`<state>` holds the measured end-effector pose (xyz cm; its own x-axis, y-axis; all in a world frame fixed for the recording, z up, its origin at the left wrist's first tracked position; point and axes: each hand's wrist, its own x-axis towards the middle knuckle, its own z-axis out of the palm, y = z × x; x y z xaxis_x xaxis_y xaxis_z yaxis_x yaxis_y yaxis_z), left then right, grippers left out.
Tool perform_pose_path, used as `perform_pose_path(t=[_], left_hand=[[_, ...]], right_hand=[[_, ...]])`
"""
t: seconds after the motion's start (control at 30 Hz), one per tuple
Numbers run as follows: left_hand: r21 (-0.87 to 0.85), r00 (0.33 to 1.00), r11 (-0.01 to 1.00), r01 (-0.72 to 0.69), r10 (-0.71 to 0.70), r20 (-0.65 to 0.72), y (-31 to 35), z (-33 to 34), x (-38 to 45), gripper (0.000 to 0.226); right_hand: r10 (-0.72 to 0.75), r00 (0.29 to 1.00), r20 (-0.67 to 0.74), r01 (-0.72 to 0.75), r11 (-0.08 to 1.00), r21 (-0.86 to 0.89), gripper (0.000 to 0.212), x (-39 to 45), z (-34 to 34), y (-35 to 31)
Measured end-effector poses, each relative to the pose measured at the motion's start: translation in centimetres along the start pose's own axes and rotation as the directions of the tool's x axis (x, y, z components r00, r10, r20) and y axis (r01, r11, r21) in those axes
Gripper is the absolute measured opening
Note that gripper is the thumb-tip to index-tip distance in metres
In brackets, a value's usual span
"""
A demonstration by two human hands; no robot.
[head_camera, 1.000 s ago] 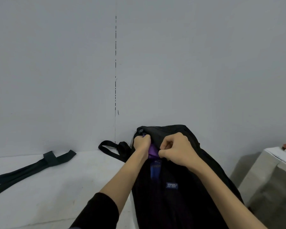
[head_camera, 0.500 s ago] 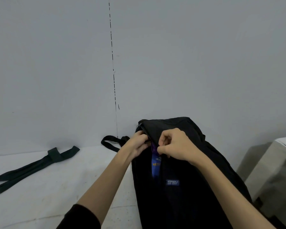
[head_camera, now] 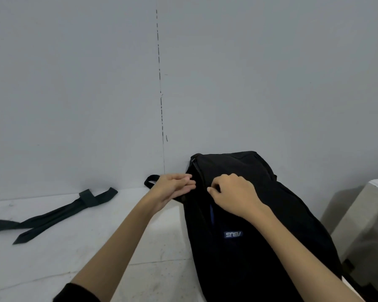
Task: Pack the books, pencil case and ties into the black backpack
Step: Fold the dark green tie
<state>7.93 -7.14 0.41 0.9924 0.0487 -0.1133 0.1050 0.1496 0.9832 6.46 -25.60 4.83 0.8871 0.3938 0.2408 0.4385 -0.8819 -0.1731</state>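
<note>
**Head view. Q:** What does the figure show of the hands and the bag?

**A:** The black backpack [head_camera: 260, 214] lies on the pale floor [head_camera: 96, 258] with its top against the grey wall [head_camera: 74, 83]. The left hand [head_camera: 172, 187] lies at the bag's upper left edge, fingers nearly straight and close together, touching the fabric and gripping nothing that can be seen. The right hand [head_camera: 234, 192] rests on the front panel with its fingers curled tight, thumb to forefinger. This is probably a pinch on a zip pull, but the pinched object itself is hidden.

**Q:** Where are the things to be packed?

**A:** The dark ties [head_camera: 52, 216] lie on the floor well to the left, apart from the bag. A thin blue strip [head_camera: 211, 214] shows in the front opening below the right hand; whether it is a book or the pencil case cannot be told. No other books are visible.

**Q:** What could go wrong from here?

**A:** If the opening is being closed, the ties would be left outside, and the bag would have to be opened again. The zip could also snag on the blue item or on slack fabric, because the left hand only steadies the edge and does not hold it taut. The soft, unsupported bag may buckle under a one-sided pull.
</note>
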Motion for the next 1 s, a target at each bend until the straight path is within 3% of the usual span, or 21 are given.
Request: perform_pose_path(t=[0.1, 0.2, 0.3, 0.37, 0.5, 0.63, 0.7, 0.83, 1.0], left_hand=[[0.023, 0.998, 0.999, -0.04, 0.041, -0.042, 0.4, -2.9, -2.1, 0.02], [0.053, 0.992, 0.999, -0.012, 0.018, -0.124, 0.2, -6.2, -4.4, 0.017], [0.108, 0.974, 0.993, 0.05, -0.025, -0.227, -0.6, -10.5, -7.1, 0.016], [0.112, 0.949, 0.99, 0.083, -0.044, -0.313, -1.4, -14.0, -9.0, 0.02], [0.154, 0.848, 0.977, 0.145, -0.042, -0.529, -2.9, -21.5, -12.7, 0.02], [0.421, 0.719, 0.865, 0.272, 0.108, -0.687, -4.8, -29.3, -15.3, 0.019], [0.561, 0.7, 0.761, 0.327, 0.205, -0.684, -5.2, -33.3, -16.3, 0.028], [0.736, 0.762, 0.541, 0.407, 0.243, -0.6, -5.7, -40.9, -17.3, 0.042], [0.857, 0.901, 0.394, 0.333, 0.136, -0.413, -5.7, -44.7, -15.9, 0.054]], right_hand=[[-0.045, 0.985, -0.166, 0.045, 0.999, -0.004, 0.03, 0.1, 0.0, -2.2], [-0.134, 0.978, -0.16, 0.147, 0.986, 0.076, 0.028, 0.5, 1.0, -5.8], [-0.216, 0.976, -0.033, 0.219, 0.954, 0.204, 0.025, 1.3, 3.4, -10.2], [-0.27, 0.958, 0.091, 0.217, 0.898, 0.382, 0.022, 2.0, 5.6, -13.5], [-0.394, 0.884, 0.252, 0.199, 0.805, 0.559, 0.018, 3.4, 10.6, -20.8], [-0.471, 0.804, 0.363, 0.198, 0.787, 0.584, 0.03, 4.6, 15.7, -27.5], [-0.483, 0.786, 0.386, 0.209, 0.795, 0.57, 0.04, 5.3, 18.0, -31.0], [-0.492, 0.784, 0.378, 0.277, 0.823, 0.496, 0.056, 6.0, 21.6, -37.3], [-0.336, 0.886, 0.32, 0.288, 0.939, 0.189, 0.06, 7.1, 25.0, -40.9]])
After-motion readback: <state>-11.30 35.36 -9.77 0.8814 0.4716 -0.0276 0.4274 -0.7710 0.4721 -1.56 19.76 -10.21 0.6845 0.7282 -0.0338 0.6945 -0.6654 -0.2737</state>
